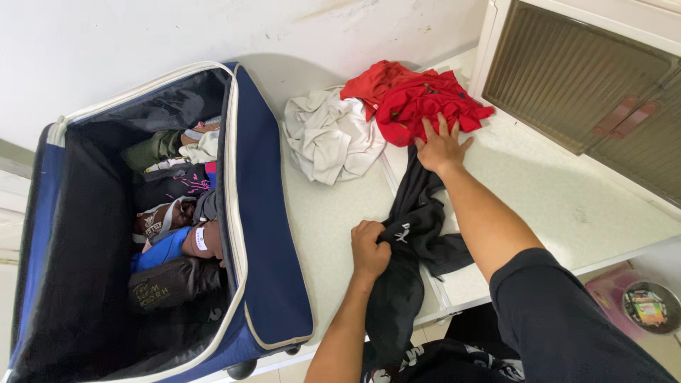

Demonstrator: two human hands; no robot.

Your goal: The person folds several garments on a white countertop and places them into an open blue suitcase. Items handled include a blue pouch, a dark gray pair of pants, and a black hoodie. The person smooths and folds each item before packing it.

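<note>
A black garment (415, 234) lies across the white counter (553, 191) and hangs over its front edge. My left hand (369, 250) is closed on a fold of this black garment near the counter's front. My right hand (441, 145) rests flat with fingers spread on the garment's far end, touching the edge of a crumpled red garment (418, 96). A crumpled white garment (330, 135) lies just left of the red one.
An open navy suitcase (266, 213) stands at the left, holding several rolled clothes (174, 213). A cabinet with a ribbed door (589, 78) stands at the right rear. A pink basin with a small bowl (649, 306) sits low at the right.
</note>
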